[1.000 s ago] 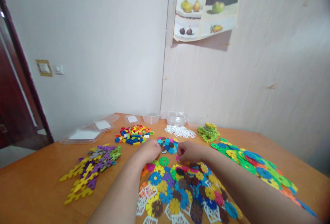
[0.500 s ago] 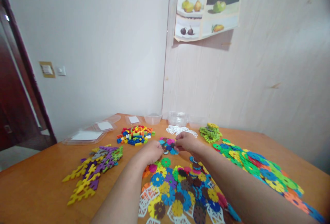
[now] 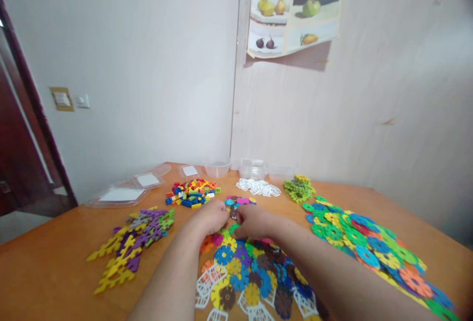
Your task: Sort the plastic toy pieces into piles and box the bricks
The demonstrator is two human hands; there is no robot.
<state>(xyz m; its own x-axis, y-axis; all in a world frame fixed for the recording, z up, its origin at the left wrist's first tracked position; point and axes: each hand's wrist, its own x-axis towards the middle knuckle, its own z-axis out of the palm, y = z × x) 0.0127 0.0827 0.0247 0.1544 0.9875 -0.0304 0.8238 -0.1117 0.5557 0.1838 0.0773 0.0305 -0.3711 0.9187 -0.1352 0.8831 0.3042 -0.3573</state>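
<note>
My left hand [image 3: 215, 216] is closed, its fingers curled beside a small cluster of notched discs [image 3: 244, 200]. Whatever it pinches is hidden behind the fingers. Close to its right, my right hand [image 3: 255, 221] reaches in from the right with bent fingers, by a green notched disc [image 3: 233, 229]. Its fingertips face away, so what they hold, if anything, does not show. Below both hands spreads a mixed pile of flower-shaped notched discs [image 3: 240, 279] in several colours, with white lattice pieces [image 3: 260, 313] along its near edge.
Purple and yellow interlocking pieces [image 3: 131, 247] lie on the left. Small building bricks [image 3: 194, 194] and white lattice pieces [image 3: 258, 188] sit farther back, near green linked pieces [image 3: 299, 190]. More discs [image 3: 369, 247] cover the right side. Clear plastic tubs [image 3: 252, 168] and lids [image 3: 121, 195] line the back.
My right hand has moved left and nearer to me, from the small disc cluster toward the top of the big pile. My left hand stays about where it was. The view has shifted slightly.
</note>
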